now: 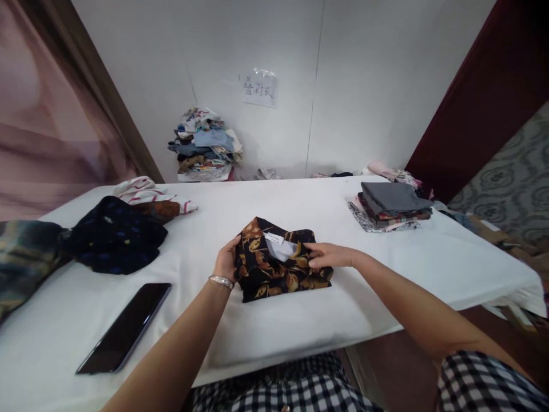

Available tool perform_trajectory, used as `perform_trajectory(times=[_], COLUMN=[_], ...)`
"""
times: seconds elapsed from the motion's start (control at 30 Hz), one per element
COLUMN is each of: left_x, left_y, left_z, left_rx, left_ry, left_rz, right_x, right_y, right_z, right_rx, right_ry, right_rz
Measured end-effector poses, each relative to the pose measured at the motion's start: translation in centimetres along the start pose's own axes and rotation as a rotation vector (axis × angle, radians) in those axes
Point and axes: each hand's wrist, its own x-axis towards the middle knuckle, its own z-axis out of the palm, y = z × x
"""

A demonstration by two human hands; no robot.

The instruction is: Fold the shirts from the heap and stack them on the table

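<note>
Both hands rest on a folded dark shirt (281, 263) with a brown leaf print, lying near the front middle of the white table (450, 257). Left hand (226, 260) cups the shirt's left edge, fingers curled round the fold and partly hidden behind it, a bracelet (221, 281) on the wrist. Right hand (330, 255) lies flat on the shirt's right side beside the collar, fingers pressed together and pointing left. A phone (125, 327) lies face up at the near left. Farther left sits a crumpled navy garment (114, 234), with a striped cloth (148, 193) behind it. At the far right stands a stack of folded clothes (390, 206). Against the wall is a heap of clothes (206, 146), under a paper sign (259, 88).
</note>
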Motion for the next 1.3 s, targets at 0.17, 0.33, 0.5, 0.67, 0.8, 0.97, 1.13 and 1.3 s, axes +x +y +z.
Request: perform_trajectory(times=[0.17, 0.33, 0.5, 0.67, 0.8, 0.97, 1.13, 1.3], left_x=[0.4, 0.6, 0.2, -1.5, -1.9, -1.5, -2.2, -3.0], left_y=[-0.3, -0.3, -0.1, -1.4, -3.5, -4.7, -3.9, -2.1], left_z=[0.6, 1.7, 0.9, -0.9, -1.5, -2.4, -3.2, -1.9], left_rx=[0.025, 0.171, 0.361, 0.553, 0.747, 0.795, 0.980, 1.304], left_ry=[0.074, 0.081, 0.027, 0.073, 0.203, 0.264, 0.270, 0.367], left_rz=[-0.018, -0.097, -0.189, 0.068, 0.229, 0.365, 0.378, 0.603], right_x=[-1.4, -1.0, -1.4, -1.4, 0.1, 1.5, 0.9, 0.6], right_y=[1.3, 1.7, 3.0, 2.5, 1.9, 3.1, 4.0, 2.3], right_z=[3.1, 2.6, 2.2, 3.0, 3.9, 4.5, 3.8, 3.1], right_rx=[0.025, 0.341, 0.539, 0.508, 0.598, 0.455, -0.034, -0.113], right_ry=[0.288, 0.535, 0.623, 0.592, 0.652, 0.681, 0.739, 0.910], right_rz=[0.021, -0.002, 0.132, 0.104, 0.134, 0.181, 0.143, -0.070])
